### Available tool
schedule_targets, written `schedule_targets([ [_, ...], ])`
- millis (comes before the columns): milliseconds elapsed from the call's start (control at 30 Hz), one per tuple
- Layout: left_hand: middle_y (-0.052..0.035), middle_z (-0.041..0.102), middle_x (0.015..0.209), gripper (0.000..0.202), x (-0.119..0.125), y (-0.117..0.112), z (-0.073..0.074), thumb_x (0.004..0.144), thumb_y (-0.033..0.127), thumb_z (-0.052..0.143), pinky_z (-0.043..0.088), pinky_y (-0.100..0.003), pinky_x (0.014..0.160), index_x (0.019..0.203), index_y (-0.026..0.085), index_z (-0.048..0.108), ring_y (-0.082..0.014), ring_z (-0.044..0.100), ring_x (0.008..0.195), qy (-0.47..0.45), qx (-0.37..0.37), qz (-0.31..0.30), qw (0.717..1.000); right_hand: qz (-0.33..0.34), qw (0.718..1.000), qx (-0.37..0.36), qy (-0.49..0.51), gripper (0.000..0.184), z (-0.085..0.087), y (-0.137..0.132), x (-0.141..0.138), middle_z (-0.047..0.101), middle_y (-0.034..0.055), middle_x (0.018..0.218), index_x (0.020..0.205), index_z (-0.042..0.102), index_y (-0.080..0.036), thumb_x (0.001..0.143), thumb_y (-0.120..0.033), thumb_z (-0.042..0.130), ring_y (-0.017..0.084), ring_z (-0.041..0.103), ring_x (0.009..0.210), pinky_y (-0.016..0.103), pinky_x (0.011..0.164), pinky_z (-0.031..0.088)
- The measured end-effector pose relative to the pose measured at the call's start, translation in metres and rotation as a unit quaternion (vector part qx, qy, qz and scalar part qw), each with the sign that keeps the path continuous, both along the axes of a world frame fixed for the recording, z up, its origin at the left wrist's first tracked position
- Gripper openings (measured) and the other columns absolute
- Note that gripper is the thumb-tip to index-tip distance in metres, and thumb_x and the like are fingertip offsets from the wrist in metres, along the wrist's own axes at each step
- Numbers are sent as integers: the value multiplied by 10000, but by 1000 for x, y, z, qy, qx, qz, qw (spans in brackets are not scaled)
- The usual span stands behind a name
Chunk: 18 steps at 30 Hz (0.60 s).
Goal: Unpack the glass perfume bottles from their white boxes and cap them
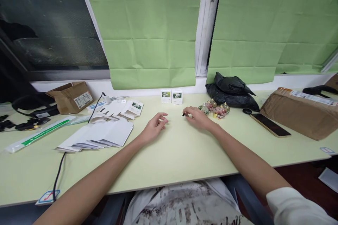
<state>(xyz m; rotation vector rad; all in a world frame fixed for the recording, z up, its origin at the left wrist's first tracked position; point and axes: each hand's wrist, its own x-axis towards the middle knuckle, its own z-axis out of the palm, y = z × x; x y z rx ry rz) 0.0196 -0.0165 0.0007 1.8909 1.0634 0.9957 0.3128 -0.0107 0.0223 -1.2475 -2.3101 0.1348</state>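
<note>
My left hand [155, 126] rests over the middle of the table, fingers loosely curved and apart, holding nothing. Across from it, my right hand [197, 116] has its fingers curled down, with a small black piece [183, 114] at the fingertips; its kind is too small to make out. Beyond the hands, two small white boxes [177, 97] with flower pictures stand upright side by side near the wall. Several small glass bottles [221, 109] with coloured contents and gold tops cluster just right of my right hand. Flattened white cartons [105, 133] lie in overlapping rows to the left.
Black plastic bags [232, 93] lie behind the bottles. A phone [270, 125], a round black lid [247, 111] and a large brown parcel [301, 112] are at right. An opened cardboard box [70, 97], cables and a long plastic sleeve [42, 133] occupy the left.
</note>
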Motion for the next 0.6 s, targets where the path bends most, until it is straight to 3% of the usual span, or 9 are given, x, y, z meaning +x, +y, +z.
schedule_targets([
  [167,-51,649,1104,456,-1,-1,1,973,586,575,556,-341,791,1311,279,589,-166,679,802,-1,-1,-3,1000,-38,998,15,-39,325,-1,5,8,568,95,1284,1271,617,-209,1008,-126,445,183,622,1006,293,925,448],
  [300,-59,653,1110,459,-1,-1,2,978,582,569,554,-343,797,1315,271,583,-169,676,809,0,-2,-9,1000,-123,984,47,-123,356,1,7,14,619,118,1229,1318,581,-164,989,-80,475,243,575,1139,322,970,430],
  [400,-60,656,1115,458,-1,-1,1,991,586,541,553,-348,810,1322,271,575,-173,678,821,3,-1,-9,1000,-171,969,37,-176,292,4,5,16,640,137,1204,1225,614,-147,985,-57,474,260,566,1148,320,944,440],
  [600,-60,661,1124,467,-2,0,0,990,585,544,550,-353,824,1330,267,575,-169,682,819,6,-2,-8,1000,-186,953,-3,-240,311,4,6,19,644,165,1226,1161,660,-140,963,-2,465,273,567,1202,319,961,440],
])
